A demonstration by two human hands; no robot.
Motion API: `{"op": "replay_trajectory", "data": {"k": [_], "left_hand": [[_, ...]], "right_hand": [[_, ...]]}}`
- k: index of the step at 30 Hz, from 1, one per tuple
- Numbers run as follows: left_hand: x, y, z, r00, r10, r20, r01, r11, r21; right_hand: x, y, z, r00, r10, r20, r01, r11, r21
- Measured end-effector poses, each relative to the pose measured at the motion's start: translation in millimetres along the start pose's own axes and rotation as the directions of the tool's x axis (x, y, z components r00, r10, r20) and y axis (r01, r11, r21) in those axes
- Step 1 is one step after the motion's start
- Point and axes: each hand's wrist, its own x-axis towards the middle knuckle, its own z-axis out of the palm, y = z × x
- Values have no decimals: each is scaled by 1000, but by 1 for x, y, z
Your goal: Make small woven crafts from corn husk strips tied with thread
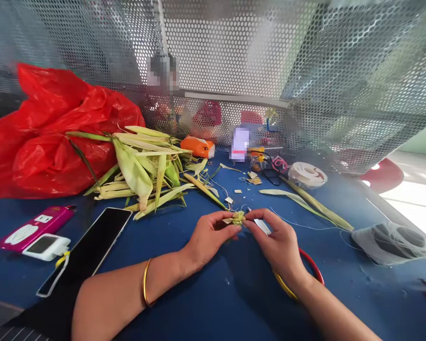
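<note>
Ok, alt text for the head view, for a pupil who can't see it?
A person's left hand and right hand pinch a small yellow-green piece over a blue table. Beyond, to the left, pale green husks lie by a red bag; a phone lies nearer, a thread spool at right.

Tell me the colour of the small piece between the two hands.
The small piece is pale yellow-green, seen best in the head view.

Bright glare at right edge

Thin gold bangle (144, 284) around left forearm (168, 275); black clothing (53, 308), pale stripes (18, 333).
</note>
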Motion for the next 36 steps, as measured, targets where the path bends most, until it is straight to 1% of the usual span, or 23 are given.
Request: {"op": "replay_trajectory", "data": {"k": [6,13,16,18,20,21,25,27,29,33,36], "left_hand": [[-1,-1,-1,999,2,41,-2,1000,-8],[0,-4,-1,999,27,46,-27,1000,-6],[0,-7,-1,999,27,42,-26,999,-27],[0,-8,0,999,26,48,-23,999,-46],[1,-8,0,998,25,57,-22,998,-62],[1,-8,-1,998,25,58,-21,998,-67],[0,-4,-1,999,-3,41,6,997,-73],[0,-3,-1,999,-18,46,21,997,-75],[0,-3,-1,998,-21,60,26,996,-83],[1,-5,-1,998,-8,67,13,997,-82],[0,-4,0,998,-25,62,29,998,-63]], "right_hand": [[-1,-1,-1,999,-42,-9,42,998,-42],[1,-5,-5,999,9,50,-7,999,-41],[5,-8,-8,988,91,127,-94,996,15],[7,-9,-10,966,159,206,-175,982,66],[9,-10,-11,951,188,247,-217,972,94],[9,-10,-12,952,185,244,-214,972,97],[8,-12,-10,977,129,171,-144,987,77],[7,-14,-9,983,123,140,-134,988,75],[6,-14,-9,982,123,140,-136,987,84],[8,-14,-11,975,117,191,-133,988,76],[9,-13,-14,979,69,192,-72,997,11]]}}
